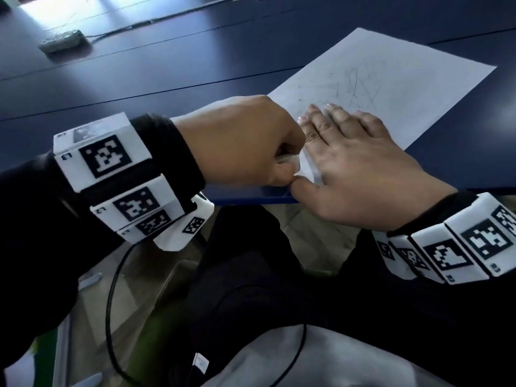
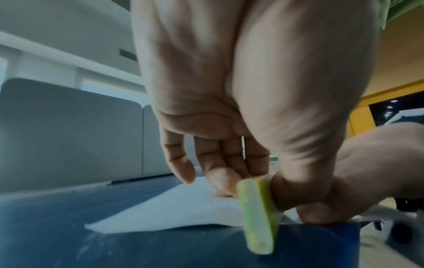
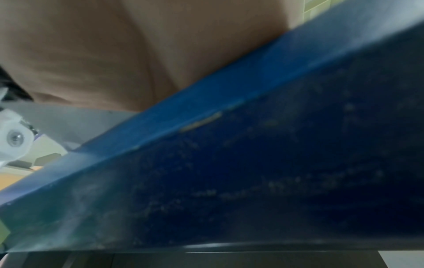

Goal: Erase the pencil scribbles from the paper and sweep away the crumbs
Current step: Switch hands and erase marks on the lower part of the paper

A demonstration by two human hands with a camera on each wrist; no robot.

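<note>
Operator: Working left to right from the paper (image 1: 385, 88), what is in position?

Technician: Off its far-left side, well apart, a grey power strip (image 1: 62, 41) lies on the blue table (image 1: 195, 60). At the near-left corner of the paper is the left hand (image 1: 240, 141), fingers curled, pinching the eraser (image 2: 258, 215) between thumb and fingers. The eraser points down over the table edge, just beside the paper; contact with either cannot be confirmed. On the near part of the paper, the right hand (image 1: 354, 160) lies flat, fingers straight, pressing the sheet down. Beyond its fingertips are the pencil scribbles (image 1: 354, 88), with small dark crumbs (image 1: 315, 103) near them.

Operator: Handling properties?

Technician: Judged from appearance, the paper is a light, thin, flexible single sheet; its near edge lifts off the table in the left wrist view. It will likely buckle or tear if rubbed unsupported, so hold it flat close to the scribbles. The eraser looks like a small, firm green-and-white block, best gripped by its broad faces with one end exposed. The crumbs are loose and light and should be brushed lightly.

Operator: Any containers?

Technician: None visible. No receptacle for crumbs appears in any view.
</note>
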